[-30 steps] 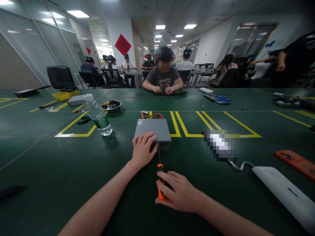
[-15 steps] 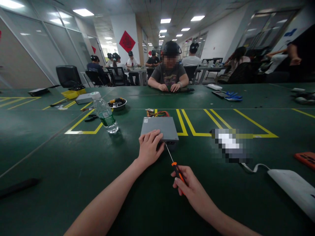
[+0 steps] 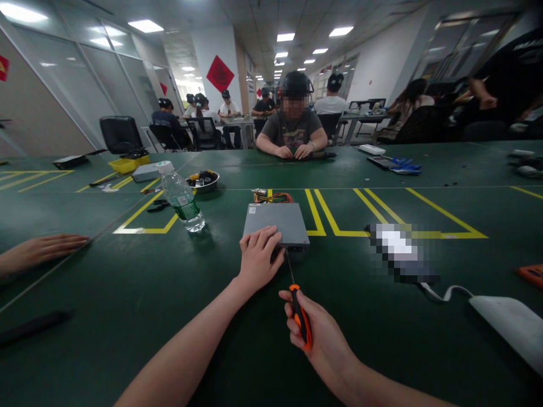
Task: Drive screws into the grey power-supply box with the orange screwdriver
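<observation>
A grey computer power supply (image 3: 282,219) lies flat on the green table, its bundle of coloured wires (image 3: 278,196) at the far side. My left hand (image 3: 261,254) grips its near left corner, fingers over the top and thumb at the front face. In my right hand (image 3: 316,325) is a screwdriver (image 3: 300,316) with an orange and black handle, closed in the fingers. The shaft points away from me at the near face of the power supply. Whether the tip sits in a screw is too small to tell.
A water bottle (image 3: 183,200) stands left of the power supply, with a metal bowl of tools (image 3: 204,181) behind it. A blurred phone (image 3: 401,251) is cabled to a white device (image 3: 509,322) on the right. Another person's hand (image 3: 46,251) rests at left; a co-worker (image 3: 292,127) sits opposite.
My right hand has shifted slightly left and its fingers have wrapped further round the screwdriver handle, which now stands straighter. Another person's hand has come in at the left. My left hand stays put.
</observation>
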`<action>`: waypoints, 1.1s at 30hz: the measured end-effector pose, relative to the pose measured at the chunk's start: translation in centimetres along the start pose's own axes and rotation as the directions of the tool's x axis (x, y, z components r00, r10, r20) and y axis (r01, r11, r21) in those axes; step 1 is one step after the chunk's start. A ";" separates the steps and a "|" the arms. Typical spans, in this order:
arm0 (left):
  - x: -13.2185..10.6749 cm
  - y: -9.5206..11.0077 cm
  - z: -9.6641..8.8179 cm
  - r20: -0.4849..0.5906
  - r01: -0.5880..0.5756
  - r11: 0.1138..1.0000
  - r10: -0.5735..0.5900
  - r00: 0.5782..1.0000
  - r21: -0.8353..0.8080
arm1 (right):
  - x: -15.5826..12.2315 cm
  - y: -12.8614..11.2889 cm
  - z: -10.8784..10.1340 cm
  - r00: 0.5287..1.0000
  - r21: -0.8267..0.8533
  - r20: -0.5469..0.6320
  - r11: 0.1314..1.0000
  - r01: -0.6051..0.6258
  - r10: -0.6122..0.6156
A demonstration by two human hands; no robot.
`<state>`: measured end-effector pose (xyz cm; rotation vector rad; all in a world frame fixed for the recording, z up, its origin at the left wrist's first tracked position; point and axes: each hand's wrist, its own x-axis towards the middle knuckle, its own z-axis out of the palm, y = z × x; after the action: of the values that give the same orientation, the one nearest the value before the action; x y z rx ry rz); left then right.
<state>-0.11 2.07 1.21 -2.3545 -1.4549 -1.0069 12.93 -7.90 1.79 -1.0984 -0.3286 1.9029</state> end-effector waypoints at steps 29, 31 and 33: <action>0.0 0.1 -0.1 -0.002 0.006 1.000 -0.006 1.000 -0.007 | 0.2 -0.5 0.0 0.999 0.007 -0.006 0.999 0.037 -0.037; 0.0 0.0 0.0 -0.002 0.006 1.000 -0.006 1.000 -0.006 | -0.1 -0.5 0.1 0.998 -0.011 -0.022 0.999 0.053 -0.053; 0.0 0.0 0.0 -0.003 0.006 1.000 -0.006 1.000 -0.007 | -0.2 -0.3 0.1 0.999 -0.022 -0.020 0.999 0.027 -0.027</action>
<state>-0.11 2.07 1.22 -2.3537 -1.4603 -1.0180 13.08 -7.83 2.14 -1.1217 -0.3520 1.8674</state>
